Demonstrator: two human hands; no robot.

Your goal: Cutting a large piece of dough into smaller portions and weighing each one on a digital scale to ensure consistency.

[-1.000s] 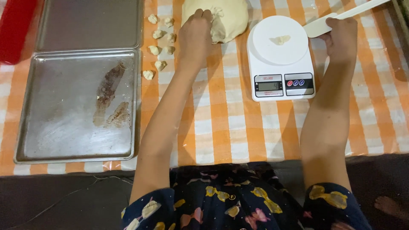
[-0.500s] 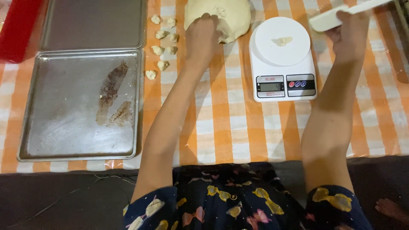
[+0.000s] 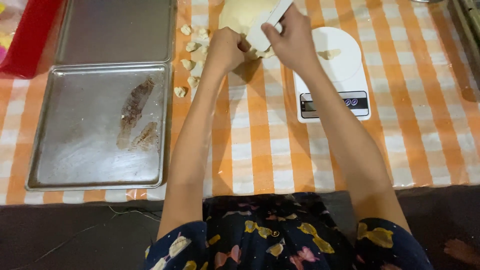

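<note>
On an orange-checked table (image 3: 250, 150), dough mound (image 3: 240, 15) at the far edge, just beyond both hands; white scraper (image 3: 267, 25) clamped in right hand (image 3: 290, 42), slanting toward it; left hand (image 3: 225, 50) curled closed, pinching dough, nearer small pieces (image 3: 192, 62); scale (image 3: 332, 75) right.

Bright overhead light; glare on tray (image 3: 75, 150); mild blur, soft shadows.

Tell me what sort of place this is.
Probably a home or small bakery work table: a large pale dough mound, a white digital kitchen scale bearing a small dough piece, and rectangular metal baking trays on an orange-and-white checked tablecloth.
</note>
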